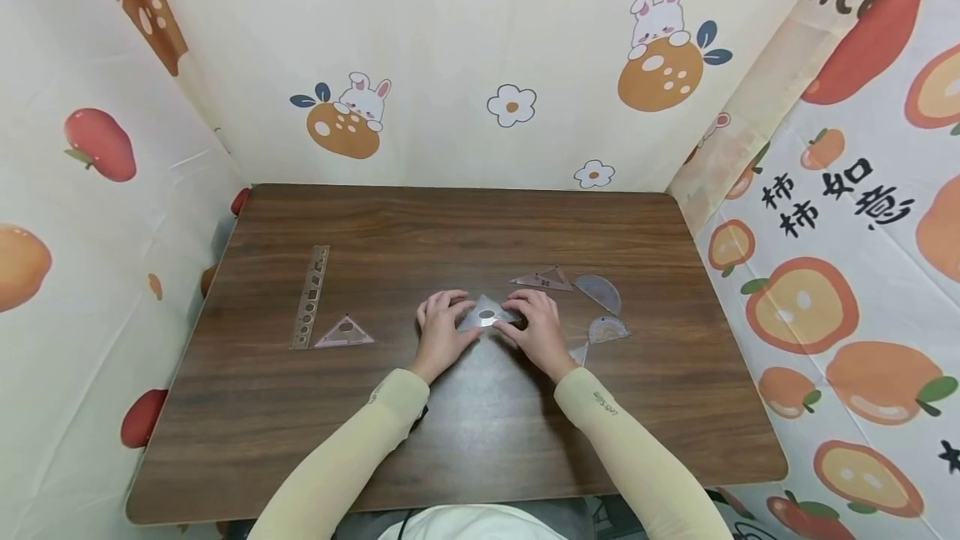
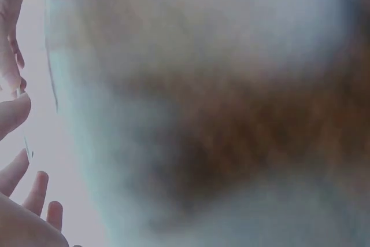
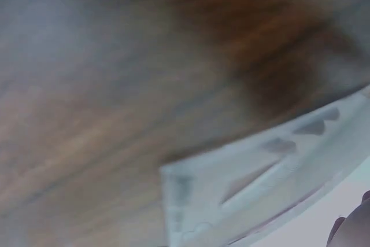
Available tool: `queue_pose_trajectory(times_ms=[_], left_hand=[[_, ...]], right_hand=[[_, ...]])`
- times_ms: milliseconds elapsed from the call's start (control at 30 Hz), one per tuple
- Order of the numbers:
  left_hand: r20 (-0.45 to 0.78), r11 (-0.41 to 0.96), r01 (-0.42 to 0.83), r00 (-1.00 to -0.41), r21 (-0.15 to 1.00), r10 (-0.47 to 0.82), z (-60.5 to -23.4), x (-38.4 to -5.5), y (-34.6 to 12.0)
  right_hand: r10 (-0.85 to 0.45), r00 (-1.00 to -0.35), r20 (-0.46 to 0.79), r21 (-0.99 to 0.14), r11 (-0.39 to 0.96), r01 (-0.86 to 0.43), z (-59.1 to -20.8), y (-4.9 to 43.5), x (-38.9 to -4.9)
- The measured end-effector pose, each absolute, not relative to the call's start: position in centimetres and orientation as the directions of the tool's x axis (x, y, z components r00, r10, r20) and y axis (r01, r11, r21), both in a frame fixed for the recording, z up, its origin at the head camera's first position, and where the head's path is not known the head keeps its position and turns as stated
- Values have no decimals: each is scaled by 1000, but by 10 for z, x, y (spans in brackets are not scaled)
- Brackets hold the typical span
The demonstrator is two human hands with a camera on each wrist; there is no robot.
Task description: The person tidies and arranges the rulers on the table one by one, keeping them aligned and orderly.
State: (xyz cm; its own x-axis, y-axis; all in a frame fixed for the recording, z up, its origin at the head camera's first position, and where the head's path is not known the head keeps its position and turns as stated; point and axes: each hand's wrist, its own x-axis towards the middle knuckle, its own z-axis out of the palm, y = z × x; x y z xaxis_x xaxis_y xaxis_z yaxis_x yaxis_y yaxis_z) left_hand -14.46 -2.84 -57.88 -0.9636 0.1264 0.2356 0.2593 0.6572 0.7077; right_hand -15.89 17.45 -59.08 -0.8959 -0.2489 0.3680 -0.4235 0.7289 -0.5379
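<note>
A clear plastic set square with a round hole lies between my two hands near the middle of the table. My left hand pinches its left corner, thumb toward me and fingers beyond. On the opposite corner, my right hand grips it the same way. Seen in the left wrist view, my left hand's fingers are at the left border and the rest is blurred. The right wrist view catches a clear plastic piece with cutouts over brown wood; which piece it is I cannot tell.
Left of my hands lie a clear ruler and another set square. To the right are a pinkish set square, a protractor, a second protractor and a partly hidden clear corner. Patterned curtains surround the wooden table.
</note>
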Motion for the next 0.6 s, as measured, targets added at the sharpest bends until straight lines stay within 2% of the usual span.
queue_pose_trajectory(times_ms=[233, 600], left_hand=[[211, 659, 250, -968, 709, 140, -563, -150, -41], [224, 675, 309, -951, 670, 213, -544, -157, -70]], right_hand=[[-229, -892, 389, -556, 714, -425, -580, 162, -161], [-182, -878, 443, -549, 720, -425, -572, 135, -160]])
